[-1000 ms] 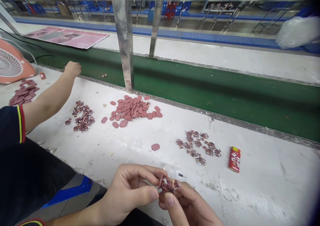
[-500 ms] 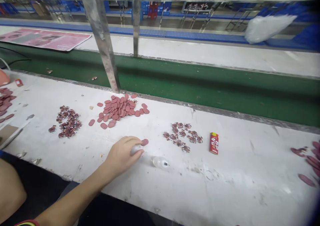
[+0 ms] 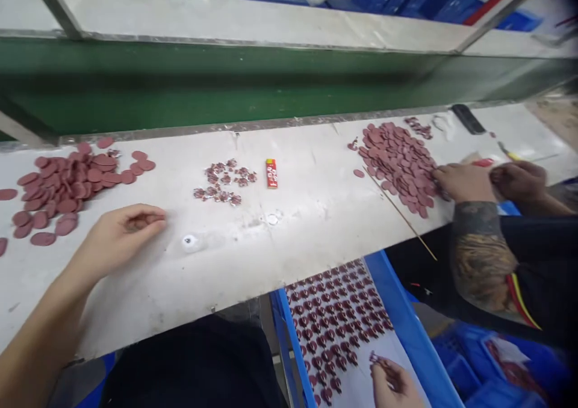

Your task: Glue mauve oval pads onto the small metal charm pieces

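My left hand [image 3: 129,230] is over the white table, fingers curled and thumb meeting the forefinger; whatever it may hold is hidden. Just right of it, a clear bottle [image 3: 198,242] with a dark tip lies on the table. To its left is a heap of oval maroon discs [image 3: 74,182]. My right hand [image 3: 392,384], at the bottom edge, pinches a small maroon piece [image 3: 374,357] above a blue tray [image 3: 406,330]. Rows of small maroon pieces [image 3: 332,312] stand on white sheeting in that tray.
Small shiny brown pieces [image 3: 221,182] lie mid-table beside a red packet [image 3: 271,174]. At right, a co-worker's hands [image 3: 467,182] are by another disc heap [image 3: 400,161] and a thin stick [image 3: 401,215]. A green belt [image 3: 203,95] runs behind the table.
The view has swung right and down, bringing in the tray, my right hand and the co-worker. My left hand is now apart from the bottle; the single disc by its fingertips no longer shows.
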Available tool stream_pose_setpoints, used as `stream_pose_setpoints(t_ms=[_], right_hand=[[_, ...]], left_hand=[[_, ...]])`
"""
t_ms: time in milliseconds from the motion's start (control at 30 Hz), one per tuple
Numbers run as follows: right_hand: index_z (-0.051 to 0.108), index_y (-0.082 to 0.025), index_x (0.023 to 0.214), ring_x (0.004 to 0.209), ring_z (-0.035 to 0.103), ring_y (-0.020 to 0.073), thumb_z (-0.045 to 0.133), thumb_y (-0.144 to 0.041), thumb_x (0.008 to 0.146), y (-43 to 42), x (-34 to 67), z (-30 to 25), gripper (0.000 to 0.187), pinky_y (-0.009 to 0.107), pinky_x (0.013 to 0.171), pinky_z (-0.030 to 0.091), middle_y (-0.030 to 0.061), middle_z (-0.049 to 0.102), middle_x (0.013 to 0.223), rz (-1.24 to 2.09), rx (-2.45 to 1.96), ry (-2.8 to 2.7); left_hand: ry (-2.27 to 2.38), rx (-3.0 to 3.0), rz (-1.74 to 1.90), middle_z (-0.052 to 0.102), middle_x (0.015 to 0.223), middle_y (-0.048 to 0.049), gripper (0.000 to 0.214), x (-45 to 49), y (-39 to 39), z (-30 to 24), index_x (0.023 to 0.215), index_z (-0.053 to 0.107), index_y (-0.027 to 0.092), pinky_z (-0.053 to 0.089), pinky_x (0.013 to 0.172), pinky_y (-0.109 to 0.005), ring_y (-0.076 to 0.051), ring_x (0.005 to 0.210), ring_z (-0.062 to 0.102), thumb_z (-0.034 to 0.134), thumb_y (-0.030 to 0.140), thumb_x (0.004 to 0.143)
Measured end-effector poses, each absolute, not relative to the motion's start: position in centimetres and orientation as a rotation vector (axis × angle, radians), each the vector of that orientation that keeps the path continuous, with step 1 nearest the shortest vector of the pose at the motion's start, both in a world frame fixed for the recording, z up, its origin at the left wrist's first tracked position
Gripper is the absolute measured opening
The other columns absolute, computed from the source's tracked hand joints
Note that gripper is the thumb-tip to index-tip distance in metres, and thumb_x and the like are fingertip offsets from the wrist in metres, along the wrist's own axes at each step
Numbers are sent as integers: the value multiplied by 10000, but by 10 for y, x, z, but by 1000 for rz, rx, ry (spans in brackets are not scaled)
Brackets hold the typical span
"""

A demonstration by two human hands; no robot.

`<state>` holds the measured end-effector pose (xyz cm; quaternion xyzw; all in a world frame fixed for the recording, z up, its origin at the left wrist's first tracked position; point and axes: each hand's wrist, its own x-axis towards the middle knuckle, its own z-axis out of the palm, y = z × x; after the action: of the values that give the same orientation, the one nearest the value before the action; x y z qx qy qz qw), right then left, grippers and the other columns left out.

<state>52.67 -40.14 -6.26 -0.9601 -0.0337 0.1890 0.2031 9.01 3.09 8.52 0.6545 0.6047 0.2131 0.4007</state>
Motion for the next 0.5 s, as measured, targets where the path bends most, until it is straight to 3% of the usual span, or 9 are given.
stream_pose_setpoints(t_ms=[100,200,367,500], right_hand=[[712,-175,1034,951,721,216,745,-355,970,-435,520,-83,194,435,912,592,28,742,1013,726,-2756,-62],[718,-173,1044,1007,722,227,723,-322,986,-457,511,-100,160,458,958,584,33,746,1036,848,-2791,-92],[723,-185,1101,1077,715,248,724,-303,983,-473,506,-118,167,462,980,586,42,746,1123,950,-2820,-214],[716,-177,1113,1060,717,244,720,-311,986,-471,507,-127,185,457,961,591,47,742,1125,972,-2862,-338]], left_hand=[[1432,1224,751,831,904,37,201,84,26,87,944,747,143,514,628,-85,-68,719,672,812,33,789],[1386,889,868,801,761,42,263,83,21,90,856,663,144,489,555,-71,-56,629,637,577,-105,860],[1282,650,860,733,723,42,331,82,15,95,841,620,186,414,424,-87,-28,439,430,455,-99,867],[1291,520,831,752,780,23,312,84,11,98,830,568,203,397,405,-90,-30,430,424,446,-82,861]])
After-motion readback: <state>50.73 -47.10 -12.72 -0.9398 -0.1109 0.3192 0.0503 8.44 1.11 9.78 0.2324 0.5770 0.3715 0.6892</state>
